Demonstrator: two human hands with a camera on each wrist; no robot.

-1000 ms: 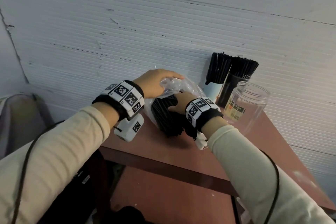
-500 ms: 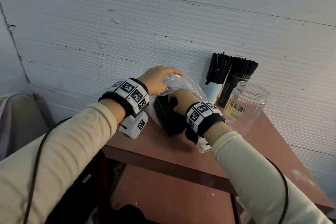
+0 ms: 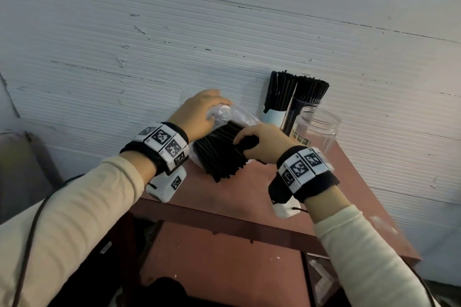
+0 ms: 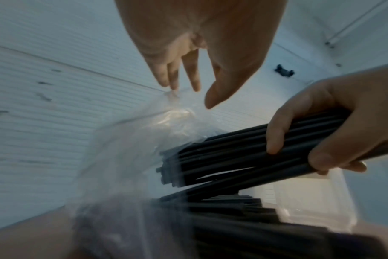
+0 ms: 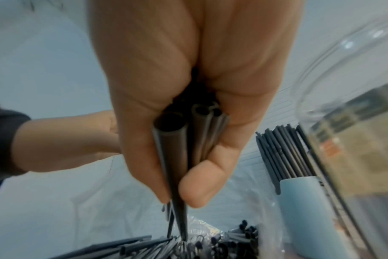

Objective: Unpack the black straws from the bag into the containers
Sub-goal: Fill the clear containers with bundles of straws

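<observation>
A clear plastic bag (image 3: 240, 114) of black straws (image 3: 219, 157) lies on the red-brown table (image 3: 224, 197) against the wall. My left hand (image 3: 199, 112) rests on the bag's crumpled top. In the left wrist view its fingers (image 4: 173, 82) are nearly straight and touch the plastic (image 4: 144, 133), with the thumb apart. My right hand (image 3: 259, 142) grips a bundle of straws (image 5: 175, 154) partly drawn out of the bag's mouth, fingers and thumb curled round it (image 4: 299, 140). A pale blue cup (image 3: 273, 114) and a dark container (image 3: 293, 119) behind hold upright straws. A clear jar (image 3: 318, 127) stands open beside them.
The white ribbed wall (image 3: 224, 32) is directly behind the bag and containers. The table's front edge (image 3: 224, 219) is close below my wrists, with a lower red shelf (image 3: 219, 257) beneath. A dark bag (image 3: 82, 269) sits on the floor at the left.
My right hand has closed on a bundle of straws and pulled it back and to the right, partly out of the bag. My left hand stays on the bag's top.
</observation>
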